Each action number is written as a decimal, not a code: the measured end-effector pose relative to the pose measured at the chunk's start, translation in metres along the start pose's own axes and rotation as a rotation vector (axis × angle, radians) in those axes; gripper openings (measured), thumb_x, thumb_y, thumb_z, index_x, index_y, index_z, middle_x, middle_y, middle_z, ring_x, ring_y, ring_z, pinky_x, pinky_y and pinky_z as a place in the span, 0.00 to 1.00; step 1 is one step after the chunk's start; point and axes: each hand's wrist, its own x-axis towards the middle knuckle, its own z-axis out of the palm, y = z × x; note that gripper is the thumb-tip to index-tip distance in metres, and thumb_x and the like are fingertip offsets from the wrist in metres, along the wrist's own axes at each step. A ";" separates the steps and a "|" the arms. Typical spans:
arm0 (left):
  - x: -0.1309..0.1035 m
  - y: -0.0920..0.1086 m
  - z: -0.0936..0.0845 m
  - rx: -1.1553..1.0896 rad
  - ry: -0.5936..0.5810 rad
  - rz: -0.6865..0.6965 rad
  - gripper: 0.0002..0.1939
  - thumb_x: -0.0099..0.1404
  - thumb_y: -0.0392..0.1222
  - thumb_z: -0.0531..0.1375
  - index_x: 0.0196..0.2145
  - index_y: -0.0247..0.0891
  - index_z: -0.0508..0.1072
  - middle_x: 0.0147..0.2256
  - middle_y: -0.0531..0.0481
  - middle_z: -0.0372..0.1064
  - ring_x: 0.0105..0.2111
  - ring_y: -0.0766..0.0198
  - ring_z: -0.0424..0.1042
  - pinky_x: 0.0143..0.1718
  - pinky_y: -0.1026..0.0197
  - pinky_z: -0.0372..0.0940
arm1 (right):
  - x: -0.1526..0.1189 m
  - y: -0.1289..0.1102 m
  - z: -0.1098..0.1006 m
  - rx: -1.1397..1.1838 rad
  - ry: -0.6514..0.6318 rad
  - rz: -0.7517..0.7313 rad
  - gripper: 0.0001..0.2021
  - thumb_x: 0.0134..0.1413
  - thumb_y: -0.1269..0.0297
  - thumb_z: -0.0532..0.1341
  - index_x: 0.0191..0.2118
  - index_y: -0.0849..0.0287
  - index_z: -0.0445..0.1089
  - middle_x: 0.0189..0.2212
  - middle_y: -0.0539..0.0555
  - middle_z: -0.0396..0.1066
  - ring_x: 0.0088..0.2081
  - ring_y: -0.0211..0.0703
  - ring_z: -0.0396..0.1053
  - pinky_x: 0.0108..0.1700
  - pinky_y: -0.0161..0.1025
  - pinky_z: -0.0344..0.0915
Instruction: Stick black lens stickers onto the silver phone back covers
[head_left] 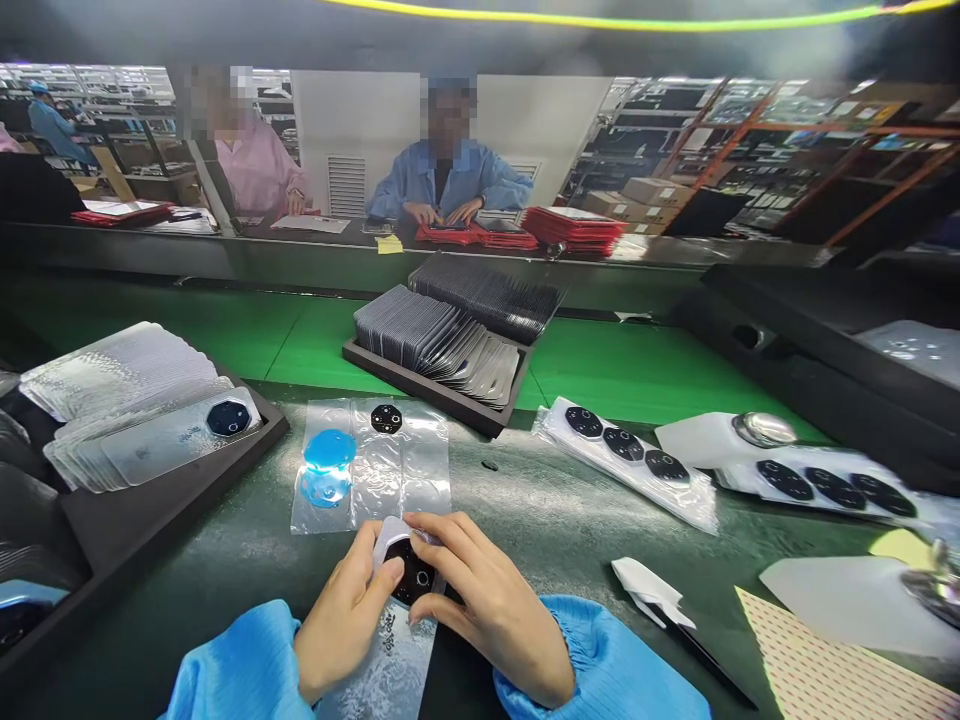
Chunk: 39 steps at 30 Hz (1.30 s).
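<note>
1. Centrally, near the close side of the dark green tabletop (532, 525), a pale grey, frost-patterned flat panel (386, 675) with a round black camera plate (409, 572) is held between two bare hands.
2. The panel's left edge is gripped by the left hand (341, 615), whose thumb is pressed onto the camera plate.
3. The top and right side are held by the right hand (487, 605), its fingers bent and its thumb set beside the plate.
4. Just beyond the hands, a clear plastic sheet (379, 495) is laid flat, with glossy blue film pieces (328, 465) and a black lens disc (386, 418) on it.
5. Dark panels are stacked in a black tray (420, 376) farther back; pale panels are fanned in a black tray at the left (184, 510).
6. At the right, a black-handled tool (712, 655) is laid near a yellow dotted sheet (832, 665).
</note>
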 end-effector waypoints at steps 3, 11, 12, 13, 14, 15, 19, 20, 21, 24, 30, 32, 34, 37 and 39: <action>0.001 0.001 0.000 -0.026 0.007 0.014 0.15 0.72 0.51 0.48 0.47 0.40 0.62 0.39 0.50 0.66 0.40 0.59 0.65 0.44 0.59 0.59 | 0.000 0.006 0.000 0.059 0.009 0.020 0.19 0.54 0.53 0.64 0.47 0.57 0.65 0.49 0.63 0.69 0.44 0.51 0.69 0.42 0.48 0.72; 0.001 0.005 -0.002 -0.087 0.087 -0.004 0.16 0.72 0.52 0.47 0.46 0.39 0.65 0.43 0.48 0.69 0.41 0.60 0.66 0.45 0.60 0.59 | -0.005 0.016 0.001 0.330 0.034 0.308 0.14 0.66 0.59 0.53 0.54 0.55 0.63 0.42 0.56 0.70 0.38 0.42 0.70 0.42 0.41 0.70; 0.002 0.005 -0.003 -0.080 0.095 -0.010 0.17 0.72 0.52 0.47 0.47 0.39 0.66 0.43 0.48 0.69 0.41 0.60 0.66 0.45 0.60 0.59 | -0.006 0.015 0.002 0.383 0.026 0.378 0.14 0.66 0.59 0.52 0.54 0.55 0.63 0.38 0.54 0.70 0.35 0.41 0.69 0.39 0.40 0.69; 0.002 0.004 -0.003 -0.071 0.105 -0.015 0.17 0.72 0.52 0.47 0.47 0.38 0.66 0.43 0.48 0.69 0.41 0.60 0.67 0.45 0.60 0.59 | -0.007 0.015 0.004 0.458 0.010 0.453 0.15 0.66 0.57 0.52 0.53 0.56 0.63 0.34 0.52 0.68 0.31 0.39 0.68 0.35 0.38 0.68; 0.003 0.003 -0.004 -0.061 0.115 -0.019 0.17 0.72 0.52 0.47 0.47 0.38 0.66 0.43 0.48 0.70 0.41 0.60 0.67 0.45 0.60 0.59 | -0.007 0.015 0.006 0.553 -0.012 0.528 0.16 0.65 0.56 0.53 0.53 0.57 0.63 0.30 0.50 0.66 0.28 0.38 0.66 0.31 0.37 0.67; 0.003 0.001 -0.004 -0.052 0.125 -0.022 0.18 0.72 0.53 0.47 0.47 0.38 0.66 0.43 0.48 0.70 0.41 0.59 0.67 0.45 0.60 0.60 | -0.007 0.015 0.008 0.668 -0.035 0.596 0.17 0.64 0.54 0.54 0.53 0.58 0.62 0.27 0.48 0.64 0.25 0.36 0.65 0.28 0.36 0.65; 0.005 -0.003 -0.005 -0.067 0.144 -0.042 0.18 0.71 0.54 0.48 0.47 0.39 0.67 0.42 0.48 0.71 0.41 0.58 0.68 0.43 0.59 0.60 | -0.006 0.014 0.015 1.083 -0.068 0.735 0.24 0.56 0.49 0.62 0.51 0.60 0.61 0.26 0.45 0.63 0.22 0.33 0.64 0.27 0.35 0.63; 0.005 -0.003 -0.005 -0.081 0.142 -0.046 0.18 0.71 0.54 0.48 0.47 0.39 0.67 0.42 0.48 0.71 0.42 0.58 0.68 0.43 0.59 0.61 | -0.005 0.015 0.017 1.130 -0.062 0.742 0.24 0.54 0.49 0.63 0.50 0.60 0.61 0.26 0.46 0.64 0.23 0.33 0.65 0.27 0.35 0.63; 0.005 -0.003 -0.004 -0.092 0.137 -0.046 0.18 0.71 0.54 0.48 0.46 0.39 0.67 0.42 0.49 0.70 0.41 0.58 0.68 0.44 0.59 0.61 | -0.005 0.015 0.017 1.158 -0.052 0.746 0.24 0.54 0.49 0.64 0.49 0.60 0.61 0.26 0.46 0.64 0.23 0.33 0.65 0.27 0.35 0.63; 0.004 -0.001 -0.004 -0.116 0.122 -0.039 0.17 0.72 0.53 0.48 0.45 0.39 0.67 0.40 0.49 0.70 0.41 0.59 0.68 0.44 0.60 0.61 | -0.005 0.015 0.017 1.187 -0.025 0.749 0.23 0.54 0.50 0.65 0.49 0.59 0.61 0.25 0.45 0.65 0.22 0.33 0.65 0.27 0.34 0.62; 0.002 0.002 -0.003 -0.101 0.123 -0.030 0.18 0.71 0.54 0.48 0.47 0.39 0.66 0.38 0.50 0.71 0.39 0.60 0.68 0.41 0.61 0.61 | -0.004 0.014 0.015 1.184 -0.034 0.757 0.23 0.53 0.49 0.65 0.47 0.59 0.62 0.25 0.45 0.65 0.22 0.33 0.64 0.26 0.34 0.61; 0.002 0.002 -0.003 -0.098 0.121 -0.030 0.19 0.71 0.55 0.49 0.47 0.38 0.66 0.39 0.49 0.71 0.38 0.60 0.68 0.41 0.61 0.61 | -0.004 0.014 0.015 1.181 -0.035 0.760 0.23 0.53 0.49 0.65 0.47 0.59 0.62 0.25 0.46 0.65 0.22 0.32 0.64 0.26 0.34 0.61; 0.001 0.003 -0.003 -0.096 0.118 -0.033 0.19 0.71 0.55 0.49 0.46 0.38 0.65 0.39 0.49 0.71 0.38 0.60 0.68 0.41 0.61 0.61 | -0.004 0.015 0.016 1.178 -0.036 0.761 0.23 0.53 0.49 0.65 0.47 0.59 0.62 0.26 0.46 0.65 0.22 0.32 0.64 0.27 0.34 0.61; 0.000 0.004 -0.003 -0.094 0.110 -0.039 0.19 0.71 0.55 0.48 0.47 0.38 0.65 0.39 0.49 0.72 0.35 0.62 0.68 0.40 0.61 0.61 | -0.004 0.015 0.016 1.177 -0.039 0.757 0.23 0.54 0.49 0.65 0.47 0.60 0.61 0.26 0.46 0.65 0.22 0.32 0.63 0.27 0.34 0.60; 0.000 0.004 -0.002 -0.087 0.110 -0.043 0.18 0.71 0.55 0.48 0.47 0.38 0.64 0.38 0.49 0.71 0.33 0.63 0.67 0.39 0.61 0.61 | -0.004 0.015 0.016 1.176 -0.037 0.752 0.22 0.54 0.49 0.64 0.47 0.60 0.61 0.25 0.46 0.65 0.22 0.32 0.63 0.27 0.34 0.60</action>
